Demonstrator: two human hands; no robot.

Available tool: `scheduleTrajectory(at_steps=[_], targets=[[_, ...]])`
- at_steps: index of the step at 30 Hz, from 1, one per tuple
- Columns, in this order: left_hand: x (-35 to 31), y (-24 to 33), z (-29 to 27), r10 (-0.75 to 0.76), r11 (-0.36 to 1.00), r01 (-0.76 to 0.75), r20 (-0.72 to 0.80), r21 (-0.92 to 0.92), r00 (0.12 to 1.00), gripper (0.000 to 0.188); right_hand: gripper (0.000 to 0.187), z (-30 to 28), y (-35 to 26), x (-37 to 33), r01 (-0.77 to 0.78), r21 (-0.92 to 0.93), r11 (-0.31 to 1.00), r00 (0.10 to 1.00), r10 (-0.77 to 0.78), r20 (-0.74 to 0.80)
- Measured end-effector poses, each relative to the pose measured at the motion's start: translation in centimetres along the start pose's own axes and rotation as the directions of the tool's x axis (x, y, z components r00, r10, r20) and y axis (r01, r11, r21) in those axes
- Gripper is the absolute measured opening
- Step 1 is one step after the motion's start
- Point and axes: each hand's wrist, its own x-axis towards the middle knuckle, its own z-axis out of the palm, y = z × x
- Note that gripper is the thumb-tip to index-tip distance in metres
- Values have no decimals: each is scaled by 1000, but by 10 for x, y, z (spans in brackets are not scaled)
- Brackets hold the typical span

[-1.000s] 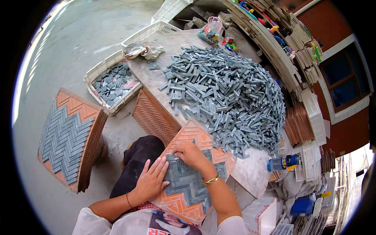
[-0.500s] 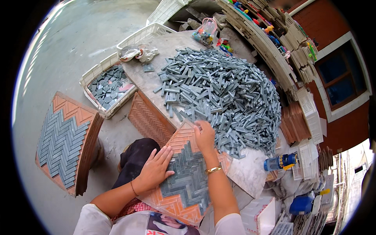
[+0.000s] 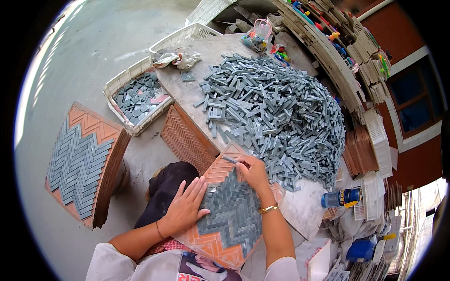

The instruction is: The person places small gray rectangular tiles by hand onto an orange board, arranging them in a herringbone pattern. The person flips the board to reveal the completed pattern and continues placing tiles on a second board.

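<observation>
Across my lap leans an orange herringbone tray (image 3: 216, 241), its middle filled with grey strip tiles (image 3: 229, 210). My left hand (image 3: 186, 206) lies flat on the tray's left edge, fingers stretched out. Over the upper part of the tray, my right hand (image 3: 253, 172) pinches one narrow grey strip tile (image 3: 229, 160) between thumb and fingers. Bare orange grooves show beneath that tile. Just beyond the right hand spreads a large heap of loose grey strip tiles (image 3: 276, 112) on a pale worktop (image 3: 302, 201).
At left stands a stack of trays (image 3: 110, 173), the top one filled with grey tiles. A white crate (image 3: 145, 122) holds square tile pieces. An empty-grooved orange tray (image 3: 185, 140) leans against the worktop. A blue bottle (image 3: 341, 198) lies at right, near white crates (image 3: 372, 192).
A grey strip tile now shows in my right hand, which has shifted slightly down over the tray. My left hand stays flat. The whole view has moved a little.
</observation>
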Motion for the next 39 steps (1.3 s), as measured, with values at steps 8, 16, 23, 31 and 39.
scheduleTrajectory(at_steps=[8, 16, 23, 31, 39], targets=[[0, 1, 2, -32, 999, 32, 2, -9, 999, 83, 16, 23, -17, -29, 305, -95, 948, 947, -291, 134], [-3, -3, 8, -37, 999, 37, -16, -13, 999, 85, 12, 21, -20, -24, 301, 24, 953, 936, -300, 186], [8, 1, 2, -19, 1000, 19, -34, -6, 999, 85, 7, 35, -19, -25, 328, -12, 945, 932, -321, 165], [23, -4, 16, 52, 998, -51, 15, -32, 999, 85, 22, 11, 14, 46, 11, -267, 964, 945, -97, -311], [24, -2, 14, 76, 997, -76, -25, -14, 997, 83, 19, 20, 21, 54, -34, -292, 956, 977, -30, -212]])
